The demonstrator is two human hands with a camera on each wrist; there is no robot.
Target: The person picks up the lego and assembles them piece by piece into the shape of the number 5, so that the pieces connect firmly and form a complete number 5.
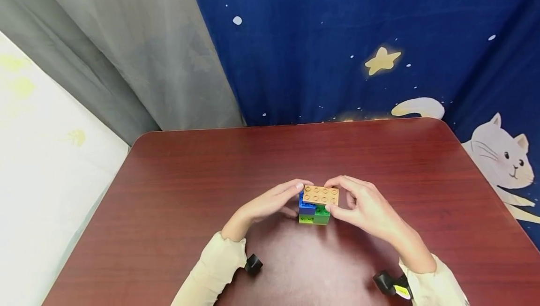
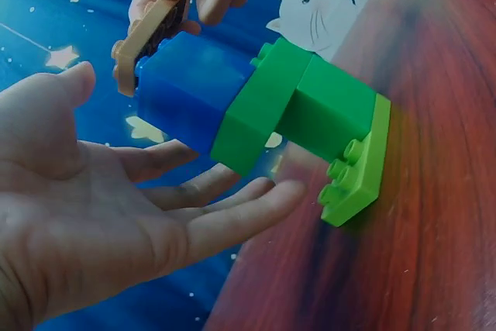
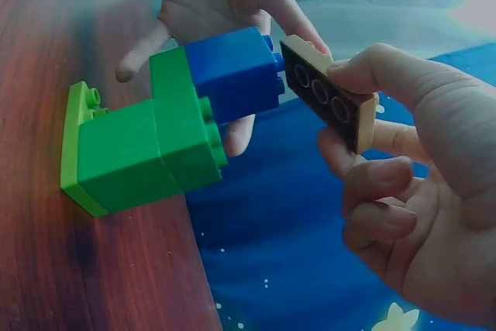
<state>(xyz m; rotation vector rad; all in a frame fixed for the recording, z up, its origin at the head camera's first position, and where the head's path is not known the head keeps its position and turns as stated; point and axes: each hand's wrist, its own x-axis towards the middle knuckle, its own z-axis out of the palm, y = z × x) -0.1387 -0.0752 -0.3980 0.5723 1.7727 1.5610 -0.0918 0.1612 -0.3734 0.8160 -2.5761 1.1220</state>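
Note:
A small stack of toy building bricks stands on the table in front of me. Its base is a flat lime plate [image 2: 363, 180], with a green brick [image 2: 333, 102] on it, another green brick [image 2: 260, 106] across that, and a blue brick [image 2: 190, 79] on top. My right hand [image 1: 371, 207] pinches a flat tan brick [image 1: 320, 195] between thumb and fingers. The tan brick [image 3: 325, 94] is tilted, its hollow underside facing the studs of the blue brick [image 3: 232, 75], one end right at them. My left hand [image 1: 267, 201] surrounds the stack's left side, fingers extended and relaxed.
The reddish-brown wooden table [image 1: 190, 170] extends around the stack. Behind it hang a grey curtain [image 1: 126, 39] and a blue curtain [image 1: 303, 53] with stars and a white cat. Black wrist cameras [image 1: 253, 264] sit below both sleeves.

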